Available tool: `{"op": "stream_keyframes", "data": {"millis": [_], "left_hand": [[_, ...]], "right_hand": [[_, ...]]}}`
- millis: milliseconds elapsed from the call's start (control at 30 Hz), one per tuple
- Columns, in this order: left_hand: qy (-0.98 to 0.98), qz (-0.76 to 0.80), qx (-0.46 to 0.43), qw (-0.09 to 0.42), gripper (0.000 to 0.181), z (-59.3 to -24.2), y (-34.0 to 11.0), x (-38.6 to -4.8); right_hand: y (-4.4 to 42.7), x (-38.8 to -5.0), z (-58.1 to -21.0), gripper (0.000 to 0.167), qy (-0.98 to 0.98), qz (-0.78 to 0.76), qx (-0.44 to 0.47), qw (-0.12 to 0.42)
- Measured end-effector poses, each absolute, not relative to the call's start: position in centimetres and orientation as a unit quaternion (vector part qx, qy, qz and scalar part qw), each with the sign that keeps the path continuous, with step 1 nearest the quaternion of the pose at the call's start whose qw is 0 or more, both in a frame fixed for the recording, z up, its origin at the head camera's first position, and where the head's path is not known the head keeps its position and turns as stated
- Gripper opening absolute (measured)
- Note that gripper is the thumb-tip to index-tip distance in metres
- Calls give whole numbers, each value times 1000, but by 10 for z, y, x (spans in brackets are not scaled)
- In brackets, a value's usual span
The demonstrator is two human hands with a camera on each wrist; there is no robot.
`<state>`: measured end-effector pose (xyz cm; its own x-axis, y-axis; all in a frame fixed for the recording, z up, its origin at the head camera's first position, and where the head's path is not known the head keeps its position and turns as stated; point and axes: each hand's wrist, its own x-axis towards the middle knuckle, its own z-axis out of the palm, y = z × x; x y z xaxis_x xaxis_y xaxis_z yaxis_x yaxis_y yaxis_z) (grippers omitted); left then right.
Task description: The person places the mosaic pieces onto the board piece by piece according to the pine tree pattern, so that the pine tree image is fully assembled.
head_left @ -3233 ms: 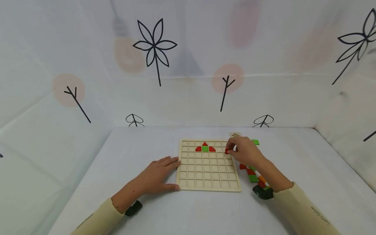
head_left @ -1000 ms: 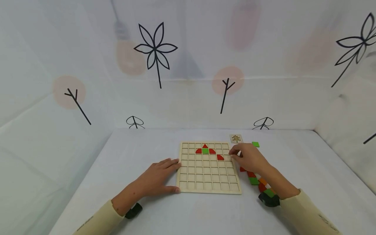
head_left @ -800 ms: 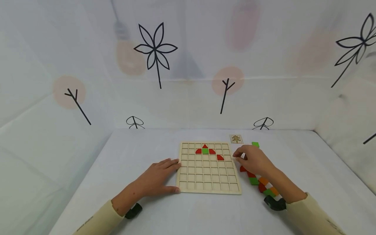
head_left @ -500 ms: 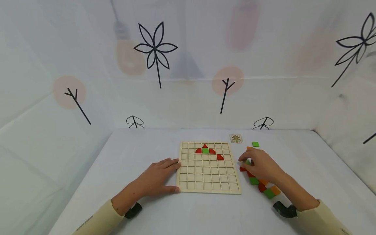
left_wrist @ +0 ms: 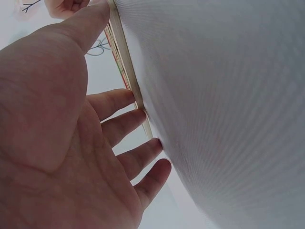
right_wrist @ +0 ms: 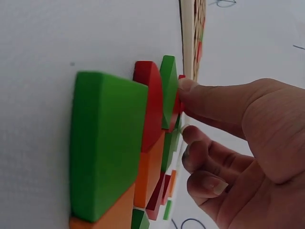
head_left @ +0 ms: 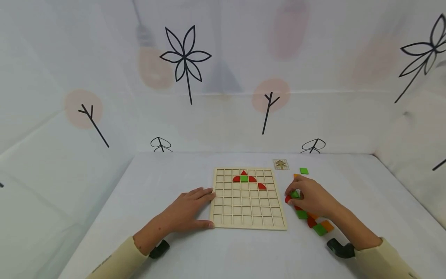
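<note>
A wooden grid board (head_left: 233, 211) lies flat on the table. My left hand (head_left: 188, 211) rests at its left side, fingers spread; in the left wrist view the thumb and fingertips touch the edge of the board (left_wrist: 125, 52). In the board's upper cells sit a red triangle (head_left: 244, 173), a green square (head_left: 244, 178) and several red quarter-circle blocks (head_left: 262, 186). Right of the board, my right hand (head_left: 313, 195) pinches a red quarter-circle block (head_left: 287, 198) between thumb and forefinger. In the right wrist view the thumb covers most of this red block (right_wrist: 181, 77).
Loose blocks lie in a diagonal row under and beside the right forearm, among them a green block (head_left: 319, 229), an orange block (head_left: 327, 226) and a red block (head_left: 311, 221). Behind the board are a small pattern card (head_left: 280, 164) and a lone green square block (head_left: 304, 171).
A red quarter-circle block has been put in the board's third row. My right hand has moved from the board right and down to the loose blocks and taken a red one. The left hand stays.
</note>
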<state>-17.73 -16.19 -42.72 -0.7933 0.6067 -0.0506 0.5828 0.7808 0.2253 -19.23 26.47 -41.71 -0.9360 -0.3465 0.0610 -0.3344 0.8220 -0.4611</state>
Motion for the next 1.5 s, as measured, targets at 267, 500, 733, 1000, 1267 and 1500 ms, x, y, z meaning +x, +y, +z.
{"op": "stream_keyframes", "data": {"millis": [267, 500, 733, 1000, 1267, 1500], "left_hand": [[941, 101, 318, 58, 91, -426, -162, -177], [938, 105, 325, 51, 90, -426, -162, -177], [939, 107, 323, 54, 89, -424, -163, -176], [940, 98, 320, 58, 91, -425, -162, -176], [940, 99, 322, 55, 90, -426, -162, -176], [941, 90, 321, 54, 92, -428, -162, -178]], "right_hand": [[265, -193, -419, 17, 956, -235, -178, 14], [267, -195, -418, 17, 955, -236, -177, 17], [268, -197, -421, 17, 957, -230, -178, 5], [267, -196, -422, 24, 953, -243, -182, 6], [263, -196, -414, 17, 949, -262, -170, 40], [263, -195, -401, 17, 943, -270, -191, 27]]}}
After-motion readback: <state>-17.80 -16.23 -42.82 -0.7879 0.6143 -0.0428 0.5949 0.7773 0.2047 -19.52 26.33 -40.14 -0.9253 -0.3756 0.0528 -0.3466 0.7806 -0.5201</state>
